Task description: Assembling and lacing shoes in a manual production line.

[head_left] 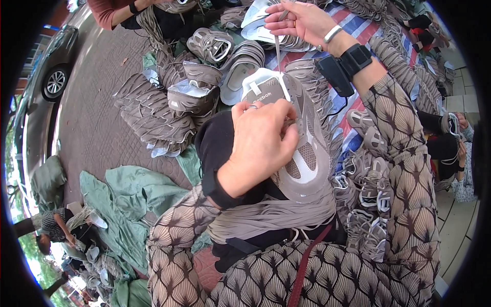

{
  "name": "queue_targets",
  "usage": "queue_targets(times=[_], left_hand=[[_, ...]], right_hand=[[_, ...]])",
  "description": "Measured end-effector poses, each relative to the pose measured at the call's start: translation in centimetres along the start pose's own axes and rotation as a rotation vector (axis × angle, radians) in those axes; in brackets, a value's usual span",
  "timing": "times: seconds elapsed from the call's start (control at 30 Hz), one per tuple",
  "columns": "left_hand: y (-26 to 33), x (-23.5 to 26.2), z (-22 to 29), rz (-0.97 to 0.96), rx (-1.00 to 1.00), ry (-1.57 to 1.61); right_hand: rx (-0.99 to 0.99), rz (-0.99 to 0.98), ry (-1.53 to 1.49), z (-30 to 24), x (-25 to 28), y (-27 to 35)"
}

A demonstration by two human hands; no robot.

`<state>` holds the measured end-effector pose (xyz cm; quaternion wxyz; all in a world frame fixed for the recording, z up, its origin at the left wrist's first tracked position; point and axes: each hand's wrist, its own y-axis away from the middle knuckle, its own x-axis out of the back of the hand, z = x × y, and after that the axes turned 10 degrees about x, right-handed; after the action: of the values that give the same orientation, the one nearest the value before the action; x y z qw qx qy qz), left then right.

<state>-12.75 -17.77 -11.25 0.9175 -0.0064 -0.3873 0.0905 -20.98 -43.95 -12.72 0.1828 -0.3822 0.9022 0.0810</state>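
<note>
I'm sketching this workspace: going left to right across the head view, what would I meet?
Parked car → large green sheet → left hand → boxy black wrist device → pale floor tiles.

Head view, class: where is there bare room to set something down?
Largest patch: brown patterned ground between the parked car and stacked shoe uppers, beyond the green cloth. Another: pale tiles right of the right sleeve. Crowded: the striped sheet, heaped with more uppers, and beneath the left hand, with shoe and laces.
</note>
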Motion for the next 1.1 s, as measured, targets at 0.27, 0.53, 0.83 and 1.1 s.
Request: queue_targets(times=[0.27, 0.53, 0.83, 1.1], left_hand=[[2.3, 2.1, -0.3, -0.059, -0.233, -0.019], [2.5, 0.9, -0.8, -0.06, -0.361, -0.356], [-1.1, 3.9, -8.0, -0.192, 0.088, 0.006], [-3.0, 4.8, -9.5, -0.112, -0.261, -0.566]], right_hand=[[-0.063, -0.152, 0.245, -1.0, 0.1, 2.3], [0.025, -0.093, 0.087, 0.3, 1.0, 1.4], [0.231, -0.15, -0.044, 0.3, 0.5, -2.3], [-0.183, -0.093, 1.07, -6.0, -4.1, -1.0]])
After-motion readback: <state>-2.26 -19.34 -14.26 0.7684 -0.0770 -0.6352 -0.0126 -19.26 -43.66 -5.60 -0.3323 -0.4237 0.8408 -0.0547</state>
